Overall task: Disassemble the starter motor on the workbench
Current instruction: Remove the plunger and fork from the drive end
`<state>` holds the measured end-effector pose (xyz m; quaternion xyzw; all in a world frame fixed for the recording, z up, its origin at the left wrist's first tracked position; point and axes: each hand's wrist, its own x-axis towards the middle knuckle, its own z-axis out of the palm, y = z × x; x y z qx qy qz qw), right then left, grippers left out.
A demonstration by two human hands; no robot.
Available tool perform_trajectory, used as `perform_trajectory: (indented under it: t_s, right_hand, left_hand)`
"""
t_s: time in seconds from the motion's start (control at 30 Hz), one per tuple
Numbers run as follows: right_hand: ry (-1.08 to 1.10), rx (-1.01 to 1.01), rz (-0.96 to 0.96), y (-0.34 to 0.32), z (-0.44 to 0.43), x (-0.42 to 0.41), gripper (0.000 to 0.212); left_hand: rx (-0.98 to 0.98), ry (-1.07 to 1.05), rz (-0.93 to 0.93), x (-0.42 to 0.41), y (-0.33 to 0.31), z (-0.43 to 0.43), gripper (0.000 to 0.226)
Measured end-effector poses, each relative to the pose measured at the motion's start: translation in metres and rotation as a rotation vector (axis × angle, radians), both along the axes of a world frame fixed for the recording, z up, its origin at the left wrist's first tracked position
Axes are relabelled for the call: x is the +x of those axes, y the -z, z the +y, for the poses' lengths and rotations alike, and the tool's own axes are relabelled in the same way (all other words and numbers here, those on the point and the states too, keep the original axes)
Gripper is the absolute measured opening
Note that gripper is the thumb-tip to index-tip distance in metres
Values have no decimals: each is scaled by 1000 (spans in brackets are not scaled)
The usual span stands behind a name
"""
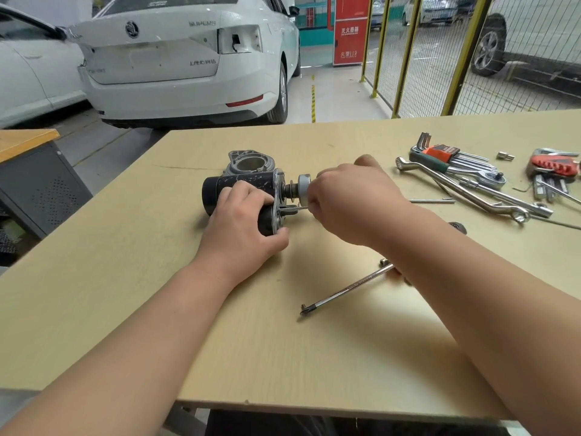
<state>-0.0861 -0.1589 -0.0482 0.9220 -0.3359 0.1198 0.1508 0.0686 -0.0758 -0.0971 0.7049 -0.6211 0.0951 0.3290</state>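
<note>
Gripping the starter motor (248, 184) at the middle of the desk (283, 357) with the left hand (242, 225); pinching a thin bolt (300, 208) at its right end with the right hand (349, 202). Far right, a ring spanner (456, 191) and hex key set (446, 154); nearer, a long chrome bar (345, 289).

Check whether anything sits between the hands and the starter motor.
Nothing visible does. The left hand grips the motor by its body; the right hand pinches a thin bolt sticking out of its end.
</note>
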Motion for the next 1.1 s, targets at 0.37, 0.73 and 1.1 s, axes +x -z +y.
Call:
perform_trajectory:
  t_s: [0.37,0.73,1.1]
  right_hand:
    - [-50,251,-97,-1,-4,0,8]
    - [-63,304,-83,3,-1,2,15]
    - [-61,313,-193,11,4,6,16]
  left_hand:
    - [19,-25,-32,1,-2,1,45]
    - [26,4,-29,2,-1,0,42]
    - [13,17,-3,2,-1,2,47]
